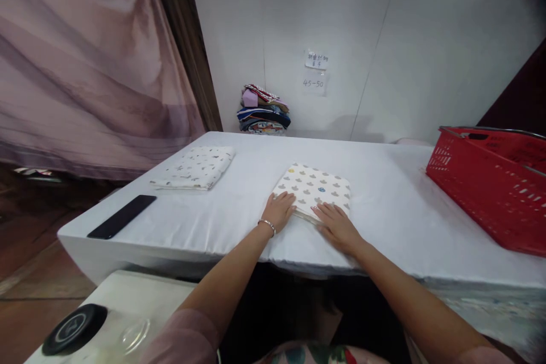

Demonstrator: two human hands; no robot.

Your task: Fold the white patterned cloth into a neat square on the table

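A folded white cloth with small grey shapes [313,186] lies in the middle of the white-covered table. My left hand [279,210], with a bracelet at its wrist, rests at the cloth's near left corner with the fingers stretched out. My right hand [339,228] lies flat on the near right edge, fingers spread over the fabric. Neither hand grips anything. A second folded white cloth with dark prints [198,168] is farther left on the table.
A black phone [122,216] lies near the table's left edge. The red basket [486,187] stands on the right. Folded fabrics [263,111] are stacked by the back wall. At lower left, a round black object [74,330] sits on a white surface; a pink curtain [94,68] hangs above.
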